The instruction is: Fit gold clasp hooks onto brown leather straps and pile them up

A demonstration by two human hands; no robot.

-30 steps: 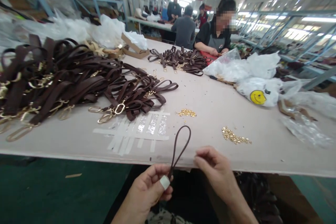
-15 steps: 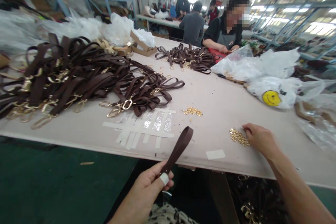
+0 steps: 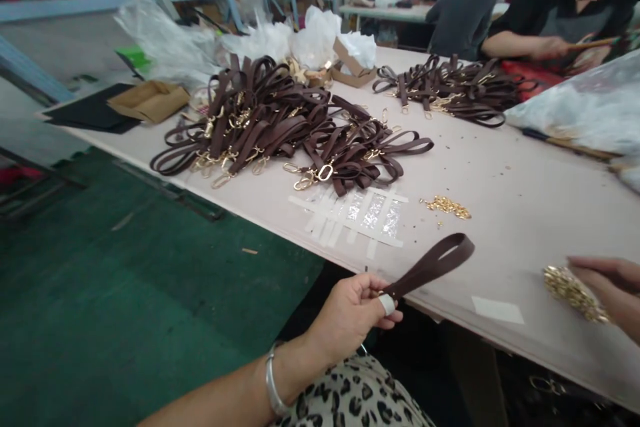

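My left hand is closed on the lower end of a dark brown leather strap, folded into a loop that points up and right over the table's front edge. White tape wraps its thumb. At the right edge of the view, my right hand is partly cut off. Its fingers are drawn together against a pile of small gold metal fittings; whatever is between the fingertips is hidden. A second, smaller pile of gold fittings lies farther back on the table.
A big heap of brown straps with gold clasps covers the table's left part. Another strap heap lies farther back, near a co-worker. Taped clear plastic, a paper strip, cardboard boxes and plastic bags are also there.
The view has swung left, so everything sits farther right in the picture. My left hand keeps the strap. My right hand stays at the gold pile and is now partly out of view.
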